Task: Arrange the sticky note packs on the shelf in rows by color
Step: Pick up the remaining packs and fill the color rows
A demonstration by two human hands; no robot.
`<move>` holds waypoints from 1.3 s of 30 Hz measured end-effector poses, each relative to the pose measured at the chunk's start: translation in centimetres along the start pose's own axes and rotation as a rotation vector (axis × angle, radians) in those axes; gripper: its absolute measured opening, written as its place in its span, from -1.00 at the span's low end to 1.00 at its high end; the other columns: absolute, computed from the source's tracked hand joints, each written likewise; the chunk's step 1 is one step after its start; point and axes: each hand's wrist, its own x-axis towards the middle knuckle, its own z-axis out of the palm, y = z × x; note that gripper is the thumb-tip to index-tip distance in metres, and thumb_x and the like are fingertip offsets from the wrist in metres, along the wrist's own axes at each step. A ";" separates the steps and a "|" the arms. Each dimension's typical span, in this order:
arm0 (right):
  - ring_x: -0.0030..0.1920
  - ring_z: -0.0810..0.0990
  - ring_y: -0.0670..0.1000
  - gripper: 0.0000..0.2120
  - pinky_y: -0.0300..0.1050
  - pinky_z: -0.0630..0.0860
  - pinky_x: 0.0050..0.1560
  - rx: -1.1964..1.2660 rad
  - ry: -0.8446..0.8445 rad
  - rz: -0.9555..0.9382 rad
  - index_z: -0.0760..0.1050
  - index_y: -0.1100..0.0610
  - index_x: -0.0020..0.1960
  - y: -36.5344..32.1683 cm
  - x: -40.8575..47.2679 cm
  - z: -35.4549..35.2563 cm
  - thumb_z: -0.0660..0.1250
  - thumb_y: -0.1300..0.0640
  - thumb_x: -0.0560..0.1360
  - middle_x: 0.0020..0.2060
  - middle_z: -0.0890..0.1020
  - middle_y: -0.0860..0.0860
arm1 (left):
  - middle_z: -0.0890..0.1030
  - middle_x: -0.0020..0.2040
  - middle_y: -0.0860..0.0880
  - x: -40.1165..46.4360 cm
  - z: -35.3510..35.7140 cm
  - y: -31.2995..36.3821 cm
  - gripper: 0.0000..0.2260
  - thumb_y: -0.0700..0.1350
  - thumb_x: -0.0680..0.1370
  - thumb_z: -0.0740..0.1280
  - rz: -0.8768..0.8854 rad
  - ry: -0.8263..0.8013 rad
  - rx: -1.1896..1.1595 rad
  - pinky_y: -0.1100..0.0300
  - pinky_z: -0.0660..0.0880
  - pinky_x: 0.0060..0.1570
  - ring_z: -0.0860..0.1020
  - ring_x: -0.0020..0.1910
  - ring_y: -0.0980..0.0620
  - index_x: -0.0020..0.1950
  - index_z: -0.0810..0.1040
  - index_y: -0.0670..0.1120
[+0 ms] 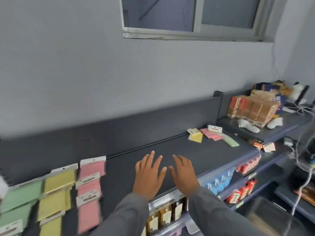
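Head view: the dark grey shelf (170, 150) spreads under both hands, its back panel rising beyond the fingertips. To the left of the hands three rows of sticky note packs already lie sorted: a green row (20, 198) farthest out, a yellow row (56, 195) next, and a pink row (90, 186) nearest the left hand, each pack overlapping the one behind it. Far ahead and to the right of the right hand, three loose packs lie unsorted near the shelf's end: a yellow pack (196, 137), a pink pack (211, 135) and a green pack (230, 142), close together and partly overlapping. The left hand (148, 174) and right hand (183, 174) hover side by side over bare shelf, palms down, fingers spread wide, holding nothing.

The packs look thin, light and slightly flexible, wrapped in what seems glossy film that may slip. The white card header at one end looks stiffest, so pinching there, or across the short edges, seems the surest hold; sliding one off its neighbour first should help.
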 end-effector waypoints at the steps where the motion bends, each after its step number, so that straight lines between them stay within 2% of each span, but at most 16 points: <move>1: 0.45 0.28 0.16 -0.48 0.03 0.28 0.45 -0.023 0.027 0.032 0.26 0.14 0.54 2.9 0.9 -1.4 0.16 -0.06 0.66 0.47 0.36 0.13 | 0.02 0.64 0.03 1.9 1.2 2.2 -0.49 0.27 0.66 -0.10 0.024 -0.006 0.000 -0.04 0.00 0.50 0.00 0.60 -0.01 0.59 0.13 0.16; 5: 0.44 0.29 0.22 -0.48 0.10 0.28 0.45 -0.118 0.039 0.125 0.27 0.16 0.54 13.7 3.8 -6.0 0.18 -0.03 0.65 0.47 0.35 0.17 | 0.07 0.64 0.00 9.3 6.1 10.6 -0.48 0.26 0.65 -0.10 0.082 -0.052 0.024 -0.11 0.07 0.48 0.07 0.60 -0.02 0.58 0.19 0.14; 9: 0.42 0.32 0.28 -0.47 0.15 0.31 0.42 -0.220 -0.019 0.163 0.28 0.17 0.53 22.5 7.2 -9.4 0.21 -0.02 0.63 0.46 0.36 0.23 | 0.24 0.59 -0.04 16.3 10.1 17.9 -0.46 0.26 0.63 -0.07 0.110 -0.061 0.045 -0.18 0.22 0.39 0.23 0.55 -0.06 0.51 0.35 0.10; 12: 0.37 0.36 0.28 -0.47 0.15 0.37 0.38 -0.259 -0.032 0.196 0.32 0.16 0.51 28.4 9.7 -10.9 0.26 -0.02 0.61 0.40 0.42 0.22 | 0.16 0.62 -0.01 20.4 12.9 21.7 -0.44 0.26 0.62 -0.13 0.092 -0.090 0.076 -0.16 0.16 0.43 0.16 0.57 -0.05 0.54 0.28 0.12; 16: 0.38 0.33 0.23 -0.48 0.07 0.34 0.39 -0.268 -0.119 0.329 0.29 0.14 0.50 33.3 12.2 -11.3 0.22 -0.06 0.61 0.40 0.40 0.16 | 0.08 0.63 0.00 22.8 16.4 23.4 -0.49 0.23 0.65 -0.07 0.076 -0.182 0.116 -0.14 0.07 0.47 0.04 0.60 -0.03 0.58 0.14 0.13; 20: 0.38 0.33 0.20 -0.49 0.04 0.36 0.35 -0.215 -0.167 0.420 0.30 0.15 0.46 36.3 15.8 -10.1 0.20 -0.10 0.61 0.39 0.40 0.13 | 0.15 0.60 0.00 26.8 18.8 23.5 -0.49 0.16 0.65 0.06 0.059 -0.190 0.108 -0.09 0.05 0.47 0.08 0.58 -0.03 0.58 0.12 0.07; 24: 0.36 0.31 0.18 -0.42 0.03 0.34 0.35 -0.252 -0.227 0.429 0.27 0.11 0.48 37.8 18.7 -9.3 0.19 -0.20 0.59 0.37 0.42 0.10 | 0.17 0.59 -0.01 31.9 21.3 23.2 -0.50 0.02 0.64 0.12 0.096 -0.210 0.135 -0.09 0.00 0.49 0.07 0.58 -0.04 0.58 0.11 0.04; 28: 0.37 0.30 0.16 -0.30 0.05 0.33 0.37 -0.276 -0.263 0.348 0.22 0.06 0.52 39.1 20.9 -9.5 0.24 -0.29 0.52 0.37 0.40 0.06 | 0.20 0.57 -0.07 36.8 22.8 23.7 -0.49 0.01 0.61 0.19 0.159 -0.279 0.252 -0.22 -0.11 0.52 0.08 0.58 -0.09 0.55 0.18 0.01; 30: 0.38 0.30 0.14 -0.28 0.03 0.34 0.38 -0.239 -0.294 0.316 0.21 0.05 0.53 39.8 21.6 -9.4 0.28 -0.27 0.50 0.36 0.39 0.05 | 0.32 0.50 -0.14 38.2 23.5 23.9 -0.52 -0.02 0.59 0.23 0.179 -0.313 0.329 -0.19 -0.03 0.51 0.30 0.48 -0.13 0.51 0.27 -0.01; 31: 0.39 0.30 0.13 -0.28 0.01 0.35 0.39 -0.208 -0.317 0.306 0.20 0.05 0.54 40.0 21.7 -9.4 0.30 -0.23 0.50 0.37 0.38 0.05 | 0.40 0.43 -0.15 38.6 23.9 24.0 -0.54 -0.07 0.56 0.26 0.188 -0.333 0.363 -0.15 0.10 0.47 0.43 0.37 -0.15 0.47 0.31 -0.02; 33: 0.39 0.33 0.14 -0.27 0.01 0.38 0.37 -0.154 -0.347 0.298 0.18 0.02 0.55 40.1 22.1 -9.8 0.35 -0.15 0.47 0.37 0.38 0.05 | 0.49 0.31 -0.14 39.6 24.0 24.2 -0.55 -0.16 0.54 0.30 0.227 -0.343 0.417 -0.05 0.37 0.28 0.55 0.18 -0.17 0.43 0.36 -0.05; 34: 0.37 0.37 0.14 -0.25 0.01 0.41 0.34 -0.128 -0.362 0.307 0.19 0.00 0.54 40.1 22.3 -10.1 0.36 -0.14 0.43 0.36 0.39 0.05 | 0.49 0.32 -0.15 40.0 23.8 24.3 -0.54 -0.18 0.55 0.29 0.242 -0.342 0.426 -0.02 0.44 0.18 0.57 0.14 -0.18 0.45 0.35 -0.06; 36: 0.28 0.47 0.14 -0.27 0.02 0.48 0.26 -0.075 -0.381 0.334 0.22 -0.04 0.48 40.0 22.5 -10.8 0.35 -0.17 0.38 0.30 0.45 0.06 | 0.39 0.45 -0.20 40.4 23.2 24.6 -0.53 -0.13 0.60 0.27 0.257 -0.347 0.409 0.02 0.47 0.05 0.59 0.12 -0.22 0.51 0.29 -0.09; 38: 0.17 0.54 0.15 -0.40 0.02 0.52 0.16 -0.042 -0.378 0.331 0.24 -0.06 0.41 40.0 22.4 -11.4 0.27 -0.17 0.42 0.24 0.50 0.08 | 0.21 0.57 -0.22 40.1 22.9 24.6 -0.46 -0.20 0.59 0.28 0.274 -0.353 0.410 -0.01 0.49 0.05 0.57 0.17 -0.26 0.55 0.21 -0.11; 39: 0.14 0.56 0.15 -0.47 0.02 0.52 0.13 -0.030 -0.379 0.324 0.24 -0.07 0.38 40.1 22.1 -11.6 0.22 -0.15 0.45 0.22 0.51 0.08 | 0.20 0.57 -0.21 39.8 22.8 24.3 -0.43 -0.27 0.55 0.30 0.267 -0.328 0.408 -0.02 0.50 0.04 0.57 0.15 -0.26 0.54 0.23 -0.10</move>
